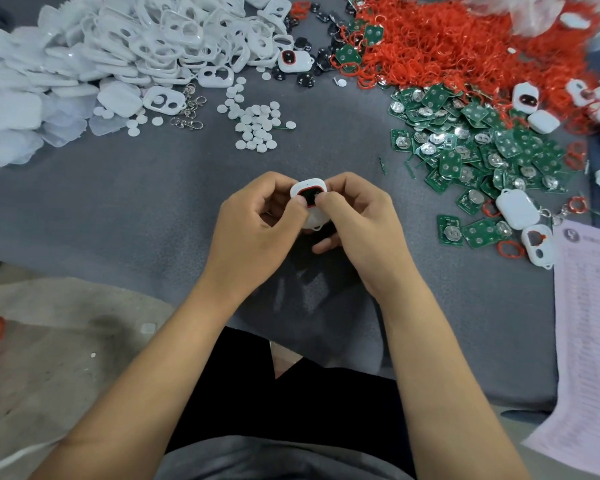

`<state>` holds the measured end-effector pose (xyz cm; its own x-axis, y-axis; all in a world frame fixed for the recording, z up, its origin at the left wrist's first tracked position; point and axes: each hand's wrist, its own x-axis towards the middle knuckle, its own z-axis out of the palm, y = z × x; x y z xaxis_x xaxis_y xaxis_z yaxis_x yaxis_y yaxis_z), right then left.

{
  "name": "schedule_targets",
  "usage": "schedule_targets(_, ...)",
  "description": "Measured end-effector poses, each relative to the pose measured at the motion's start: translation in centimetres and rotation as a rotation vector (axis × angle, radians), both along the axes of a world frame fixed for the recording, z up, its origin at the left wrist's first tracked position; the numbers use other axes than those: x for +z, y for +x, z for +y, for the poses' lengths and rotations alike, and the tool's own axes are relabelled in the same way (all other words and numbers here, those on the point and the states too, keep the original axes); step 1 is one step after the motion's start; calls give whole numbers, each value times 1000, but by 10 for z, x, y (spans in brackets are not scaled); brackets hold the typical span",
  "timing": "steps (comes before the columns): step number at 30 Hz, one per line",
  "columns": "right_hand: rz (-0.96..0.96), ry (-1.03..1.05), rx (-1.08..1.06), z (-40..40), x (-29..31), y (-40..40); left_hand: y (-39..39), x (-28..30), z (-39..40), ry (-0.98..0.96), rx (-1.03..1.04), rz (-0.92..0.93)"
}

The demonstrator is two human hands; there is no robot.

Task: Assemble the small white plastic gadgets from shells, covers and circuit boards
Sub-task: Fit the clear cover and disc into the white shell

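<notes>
white plastic, ringed in red around a dark middle, shows between both thumbs: a small gadget [308,199] held up over the grey surface [153,202], near its front edge and in the middle of the view. the left hand [253,230] curls its fingers around the gadget's left side, thumb tip pressed on the red-rimmed face. the right hand [357,223] grips the other side the same way, its thumb touching the face just beside the left thumb, fingers folded underneath. at the far left lies a heap of white shells and covers [125,39], with small white discs [257,124] scattered just in front of it and a few metal clasps [189,112] beside them. far right, a mound of red rings [465,46] spreads above a pile of green circuit boards [471,150]. several finished white gadgets [515,209] lie among the boards at the right. a printed paper sheet [589,341] hangs over the right edge of the surface.
</notes>
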<state>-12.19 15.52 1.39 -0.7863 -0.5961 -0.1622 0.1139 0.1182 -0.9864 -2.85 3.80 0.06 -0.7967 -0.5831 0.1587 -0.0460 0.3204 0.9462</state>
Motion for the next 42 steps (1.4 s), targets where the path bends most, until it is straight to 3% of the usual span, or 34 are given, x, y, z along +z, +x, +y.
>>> schedule_targets(15, -50, -60, 6, 4, 2, -1, 1, -2, -1, 15, -30, 51)
schedule_targets(22, -260, -253, -28, 7, 1, -7, 0, -4, -2, -18, -139, 47)
schedule_targets(30, -181, -253, -69, 7, -7, -5, 0, -6, -4, -45, -117, 48)
schedule_targets(42, -228, -303, -50, 7, -10, -7, 0, -6, -4, 5, -112, 57)
